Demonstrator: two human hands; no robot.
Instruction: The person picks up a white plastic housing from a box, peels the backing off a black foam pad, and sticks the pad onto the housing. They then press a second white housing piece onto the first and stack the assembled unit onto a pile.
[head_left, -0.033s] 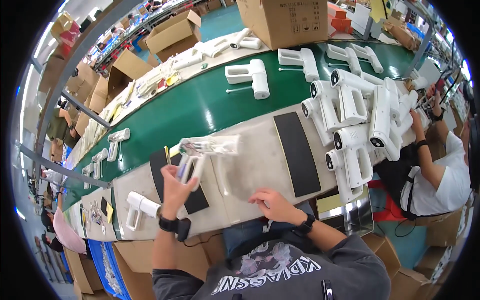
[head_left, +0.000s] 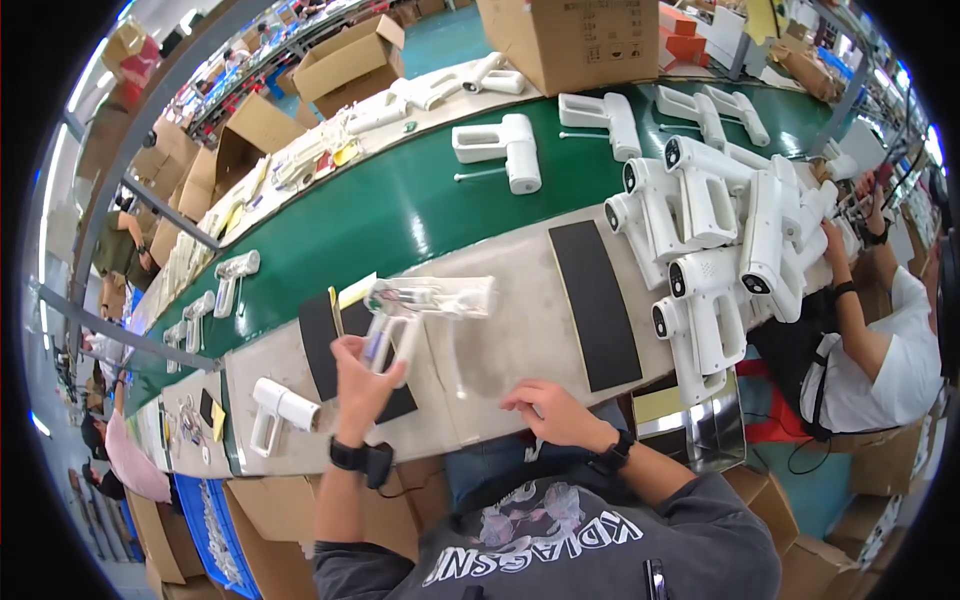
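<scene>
My left hand (head_left: 362,390) is closed round the handle of a white gun-shaped device housing (head_left: 440,296), held over the light worktop. Its interior is exposed, with wires showing near its left end. A thin white cable hangs from it. My right hand (head_left: 550,410) rests by the worktop's near edge, fingers loosely bent and apart, with nothing visible in them. A closed white gun-shaped device (head_left: 284,407) lies left of my left hand. Black pads lie on both sides, one (head_left: 592,305) to the right and another (head_left: 318,345) partly hidden behind my left hand.
A heap of white gun-shaped devices (head_left: 705,215) fills the worktop's right end, beside a person (head_left: 880,320) at work. A green conveyor belt (head_left: 400,210) runs behind with several devices on it. Metal frame bars (head_left: 165,220) stand at left; cardboard boxes (head_left: 570,45) stand beyond.
My left hand has moved slightly right and down with the housing and its hanging cable. Devices at the belt's left have shifted slightly. My right hand has stayed about where it was.
</scene>
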